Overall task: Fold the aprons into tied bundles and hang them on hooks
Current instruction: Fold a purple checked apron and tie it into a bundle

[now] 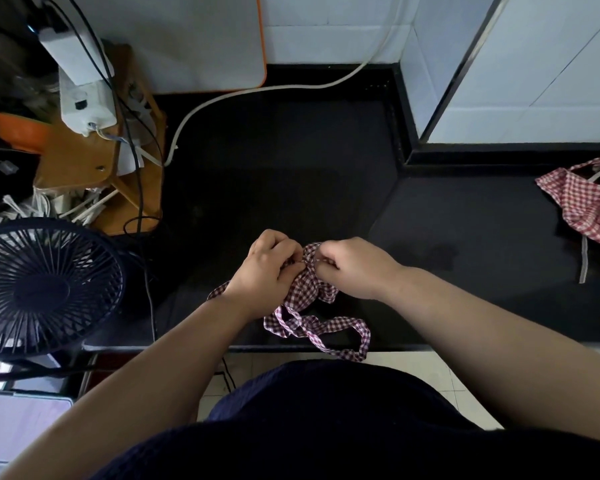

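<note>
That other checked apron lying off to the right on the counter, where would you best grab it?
Pinch the bunched cloth near the middle of the spare apron, coming straight down from above: it lies crumpled and low on the black counter, with raised folds to pinch. The thin white strap trailing toward the front would likely just drag the rest.

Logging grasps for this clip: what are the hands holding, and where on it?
Both the left hand and right hand pinch the checked apron at its bunched top end; its strap lies loose below them.
</note>
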Demonstrator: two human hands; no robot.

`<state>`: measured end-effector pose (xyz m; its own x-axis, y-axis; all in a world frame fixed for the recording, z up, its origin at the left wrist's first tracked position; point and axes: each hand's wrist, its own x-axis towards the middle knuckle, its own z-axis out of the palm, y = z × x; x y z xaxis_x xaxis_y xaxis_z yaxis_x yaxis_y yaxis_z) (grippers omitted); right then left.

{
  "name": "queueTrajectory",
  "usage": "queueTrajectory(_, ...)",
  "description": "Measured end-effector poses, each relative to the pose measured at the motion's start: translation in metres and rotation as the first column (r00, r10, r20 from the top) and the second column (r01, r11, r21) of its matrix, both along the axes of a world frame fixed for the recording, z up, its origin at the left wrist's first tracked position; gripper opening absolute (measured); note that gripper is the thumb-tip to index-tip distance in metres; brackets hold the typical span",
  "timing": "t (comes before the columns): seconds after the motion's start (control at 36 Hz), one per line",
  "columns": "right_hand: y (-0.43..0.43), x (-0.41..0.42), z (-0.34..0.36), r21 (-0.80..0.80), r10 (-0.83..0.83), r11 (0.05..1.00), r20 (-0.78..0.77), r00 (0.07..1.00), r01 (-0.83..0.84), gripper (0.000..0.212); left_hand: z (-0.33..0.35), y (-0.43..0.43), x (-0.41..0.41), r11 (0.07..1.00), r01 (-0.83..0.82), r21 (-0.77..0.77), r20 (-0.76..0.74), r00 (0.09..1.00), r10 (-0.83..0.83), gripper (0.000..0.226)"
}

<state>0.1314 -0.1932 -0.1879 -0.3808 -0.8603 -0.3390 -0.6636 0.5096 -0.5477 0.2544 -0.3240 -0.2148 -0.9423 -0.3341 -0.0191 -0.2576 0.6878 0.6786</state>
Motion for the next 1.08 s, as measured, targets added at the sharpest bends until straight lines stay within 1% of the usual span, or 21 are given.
queueTrajectory(0.19, 0.004, 0.002, -0.008, -0.079, -0.005, 0.997, -0.015, 1.0, 0.004, 0.026, 0.002, 0.0, 0.001, 1.0, 0.013, 0.025, 0.009, 1.0, -0.013, 0.011)
queueTrajectory(0.42, 0.002, 0.005, -0.009, -0.063, -0.089, 0.994, -0.005, 0.996, 0.088, 0.03, 0.002, 0.001, 0.001, 0.998, -0.004, 0.064, 0.045, 0.999, 0.001, 0.007)
queueTrajectory(0.53, 0.005, 0.006, -0.007, -0.036, -0.098, 0.995, -0.102, 0.99, 0.095, 0.03, 0.005, 0.001, 0.001, 0.995, -0.029, 0.091, 0.063, 0.998, 0.023, 0.008)
queueTrajectory(0.58, 0.008, 0.006, -0.007, -0.054, -0.119, 0.992, -0.139, 0.983, 0.112, 0.029, 0.006, 0.0, 0.004, 0.991, -0.062, 0.12, 0.055, 0.997, 0.056, 0.02)
queueTrajectory(0.61, 0.009, 0.007, -0.006, -0.063, -0.132, 0.99, -0.148, 0.98, 0.124, 0.029, 0.006, 0.0, 0.006, 0.987, -0.081, 0.139, 0.066, 0.995, 0.072, 0.032)
queueTrajectory(0.67, 0.01, 0.006, -0.005, -0.079, -0.148, 0.987, -0.14, 0.979, 0.138, 0.027, 0.005, -0.003, 0.011, 0.974, -0.135, 0.18, 0.159, 0.982, 0.106, 0.062)
queueTrajectory(0.69, 0.011, 0.006, -0.004, -0.078, -0.146, 0.988, -0.122, 0.982, 0.137, 0.026, 0.004, -0.005, 0.013, 0.969, -0.16, 0.188, 0.223, 0.968, 0.117, 0.073)
queueTrajectory(0.72, 0.01, 0.006, -0.003, -0.061, -0.133, 0.99, -0.108, 0.985, 0.126, 0.027, 0.003, -0.008, 0.015, 0.968, -0.179, 0.179, 0.282, 0.951, 0.124, 0.077)
queueTrajectory(0.75, 0.011, 0.007, -0.003, -0.032, -0.128, 0.992, -0.119, 0.984, 0.126, 0.032, 0.002, -0.01, 0.017, 0.97, -0.182, 0.162, 0.323, 0.938, 0.122, 0.075)
queueTrajectory(0.81, 0.012, 0.012, -0.002, -0.021, -0.178, 0.984, -0.202, 0.963, 0.178, 0.04, 0.0, -0.014, 0.02, 0.977, -0.171, 0.129, 0.352, 0.929, 0.116, 0.059)
queueTrajectory(0.86, 0.014, 0.02, -0.001, -0.132, -0.306, 0.951, -0.276, 0.911, 0.28, 0.037, 0.002, -0.015, 0.021, 0.976, -0.192, 0.102, 0.36, 0.922, 0.144, 0.049)
queueTrajectory(0.92, 0.015, 0.032, -0.001, -0.247, -0.431, 0.896, -0.279, 0.858, 0.37, 0.027, 0.005, -0.016, 0.021, 0.967, -0.24, 0.089, 0.365, 0.911, 0.192, 0.046)
queueTrajectory(0.94, 0.015, 0.036, -0.002, -0.257, -0.455, 0.882, -0.254, 0.853, 0.394, 0.029, 0.006, -0.016, 0.018, 0.955, -0.28, 0.1, 0.364, 0.903, 0.226, 0.046)
queueTrajectory(0.97, 0.016, 0.039, -0.003, -0.232, -0.453, 0.883, -0.202, 0.868, 0.407, 0.037, 0.006, -0.015, 0.016, 0.937, -0.325, 0.131, 0.361, 0.895, 0.26, 0.045)
queueTrajectory(1.03, 0.017, 0.051, -0.001, -0.066, -0.433, 0.9, -0.02, 0.901, 0.431, 0.052, 0.007, -0.014, 0.012, 0.88, -0.396, 0.264, 0.365, 0.885, 0.289, 0.043)
queueTrajectory(1.06, 0.018, 0.056, -0.002, 0.026, -0.412, 0.911, 0.003, 0.911, 0.412, 0.056, 0.006, -0.014, 0.01, 0.835, -0.417, 0.36, 0.36, 0.888, 0.288, 0.042)
queueTrajectory(1.08, 0.019, 0.06, -0.003, 0.093, -0.359, 0.927, -0.064, 0.931, 0.364, 0.057, 0.005, -0.015, 0.009, 0.788, -0.422, 0.449, 0.35, 0.894, 0.279, 0.042)
